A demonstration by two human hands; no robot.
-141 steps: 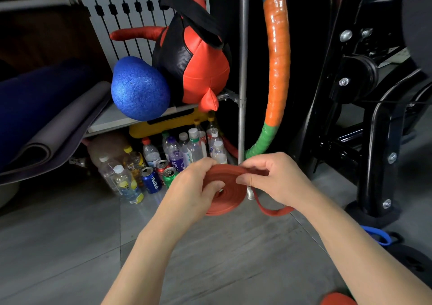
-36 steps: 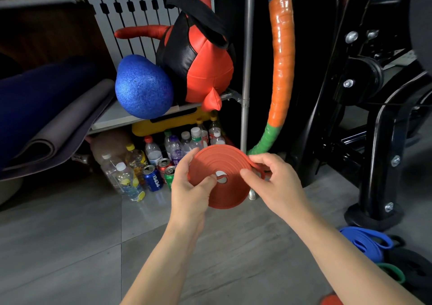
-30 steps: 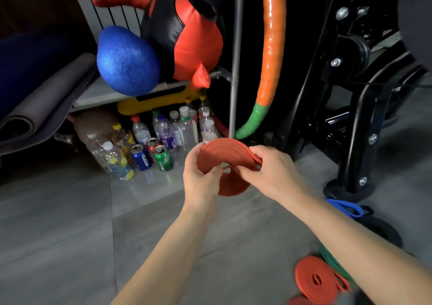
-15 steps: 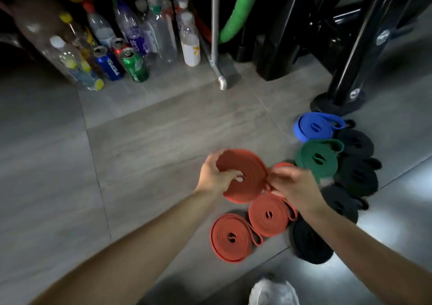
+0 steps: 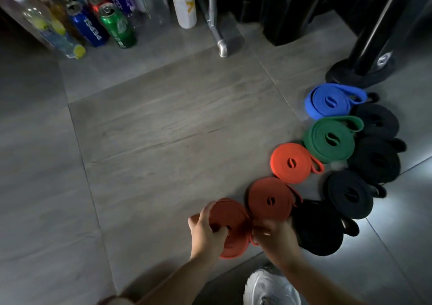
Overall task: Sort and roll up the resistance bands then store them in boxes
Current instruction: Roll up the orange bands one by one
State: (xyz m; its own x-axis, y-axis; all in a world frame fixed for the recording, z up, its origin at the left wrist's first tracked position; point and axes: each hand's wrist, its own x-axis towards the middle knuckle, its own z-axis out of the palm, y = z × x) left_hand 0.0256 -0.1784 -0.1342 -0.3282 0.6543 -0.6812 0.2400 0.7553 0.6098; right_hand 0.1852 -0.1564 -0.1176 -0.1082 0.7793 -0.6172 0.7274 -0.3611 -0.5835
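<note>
Well, at far left we see a cluster of clear plastic bottles (image 5: 42, 24) standing with a blue drink can (image 5: 92, 28) and a green drink can (image 5: 117, 28) on the grey tiled floor (image 5: 152, 129), and a silver metal tube leg (image 5: 219, 40) beside them. Nearer us, our left hand (image 5: 205, 232) curls its grip round the left rim of a flat, tightly wound dark red rubber band coil (image 5: 236, 216), fingers hooked over its face toward the centre hole. Our right hand (image 5: 273, 237) closes its grip on the coil's right edge, where the loose tail end lies; motion blur hides the exact fingers. The coil sits low over the floor, just beside a second dark red coil (image 5: 270, 200); we cannot tell whether it touches the tiles. Rightward the row curves away: a brighter orange-red coil (image 5: 291, 163), a green coil (image 5: 329, 139), a blue coil (image 5: 329, 101), each with a small loop tail. Four black coils (image 5: 349, 193) lie along the outer side, and a white shoe (image 5: 271, 288) shows below.
</note>
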